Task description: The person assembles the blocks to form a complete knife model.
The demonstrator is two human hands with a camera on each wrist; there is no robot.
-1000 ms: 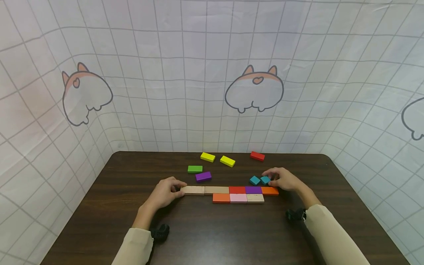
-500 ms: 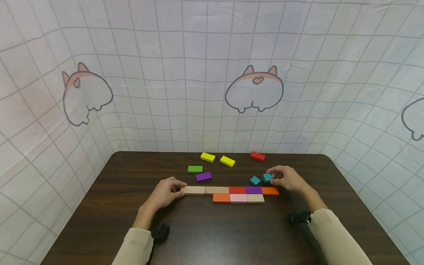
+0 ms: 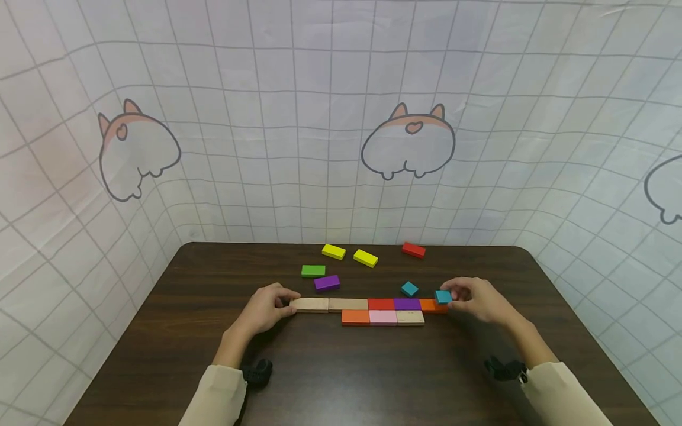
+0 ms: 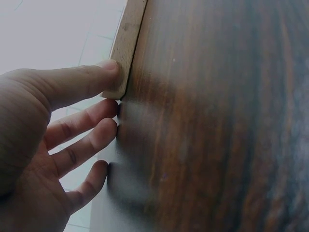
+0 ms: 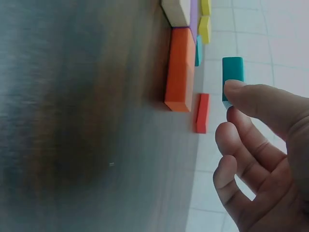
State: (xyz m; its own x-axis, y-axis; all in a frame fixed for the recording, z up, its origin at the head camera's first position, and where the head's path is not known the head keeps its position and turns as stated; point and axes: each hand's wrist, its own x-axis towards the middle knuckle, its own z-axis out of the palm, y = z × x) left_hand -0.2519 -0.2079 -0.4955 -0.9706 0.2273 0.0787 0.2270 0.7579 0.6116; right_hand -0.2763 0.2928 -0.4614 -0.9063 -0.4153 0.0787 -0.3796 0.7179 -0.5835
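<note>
My right hand (image 3: 478, 300) pinches a small teal block (image 3: 442, 297) between thumb and fingers. In the head view it overlaps the orange block (image 3: 430, 307) at the row's right end; the right wrist view shows the teal block (image 5: 233, 69) raised off the table. At the other end, my left hand (image 3: 264, 310) pinches the end of a plain wooden block (image 3: 311, 305), thumb (image 4: 107, 70) on its near side. Between them lie another plain block (image 3: 348, 305), a red one (image 3: 380, 305) and a purple one (image 3: 407, 305).
A front row abuts the long one: orange (image 3: 355, 318), pink (image 3: 383, 318) and plain wood (image 3: 410, 318). Behind lie loose blocks: teal (image 3: 409, 289), purple (image 3: 327, 283), green (image 3: 313, 271), yellow (image 3: 333, 251) and red (image 3: 413, 249). A grid-patterned cloth (image 3: 319, 148) hangs beyond the table.
My right hand has lifted one teal block away from its neighbour and carried it right and toward me, over the orange block. My left hand has stayed at the row's left end.
</note>
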